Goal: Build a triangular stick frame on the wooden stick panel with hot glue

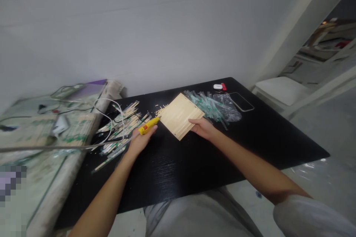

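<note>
My left hand [140, 140] is closed around a yellow glue gun [149, 125], its nozzle pointing at the left corner of a square panel of glued wooden sticks [180, 115]. My right hand [201, 127] grips that panel by its near right edge, holding it tilted just above the black table [194, 163]. A white cable runs from the glue gun off to the left.
Loose wooden sticks and paper wrappers [122, 126] lie left of the panel. A heap of green-printed plastic sleeves [214, 105] lies to its right, with a phone [241, 101] and a small red-and-white object [219, 86] beyond. A cluttered bench [41, 129] stands at left, a white chair [280, 89] at right.
</note>
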The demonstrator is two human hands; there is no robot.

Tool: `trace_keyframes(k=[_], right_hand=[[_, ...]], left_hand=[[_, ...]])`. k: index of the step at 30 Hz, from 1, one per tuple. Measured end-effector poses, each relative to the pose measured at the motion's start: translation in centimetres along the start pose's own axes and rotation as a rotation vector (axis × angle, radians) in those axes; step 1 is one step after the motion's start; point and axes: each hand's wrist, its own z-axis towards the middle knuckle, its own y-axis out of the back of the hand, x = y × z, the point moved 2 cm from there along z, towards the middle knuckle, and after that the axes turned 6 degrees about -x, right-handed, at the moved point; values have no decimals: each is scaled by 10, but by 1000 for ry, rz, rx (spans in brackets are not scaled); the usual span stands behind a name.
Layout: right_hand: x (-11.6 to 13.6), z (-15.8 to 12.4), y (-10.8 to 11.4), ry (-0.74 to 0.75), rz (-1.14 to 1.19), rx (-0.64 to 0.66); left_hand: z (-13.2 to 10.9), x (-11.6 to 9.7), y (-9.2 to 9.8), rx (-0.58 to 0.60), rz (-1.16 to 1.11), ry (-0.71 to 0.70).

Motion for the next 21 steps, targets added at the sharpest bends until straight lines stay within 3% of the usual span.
trace_keyframes(k=[2, 5, 7, 9, 13, 16, 21], right_hand=[[-1, 0, 0, -3, -6, 10], [-1, 0, 1, 11, -16, 21], [0, 0, 1, 24, -17, 23], [1, 0, 2, 30, -11, 18], [0, 1, 2, 36, 1, 4], [-1, 2, 2, 35, -4, 8], [-1, 1, 2, 47, -19, 26]], left_hand=[[-4, -3, -4, 53, -16, -63], [-20, -15, -22, 268, 42, -243], [-28, -21, -30, 357, 91, -287], [-26, -20, -29, 314, 84, -274], [-8, -7, -10, 22, -3, -145], [-6, -5, -7, -17, -31, -106], [-27, -20, -29, 324, 82, -283]])
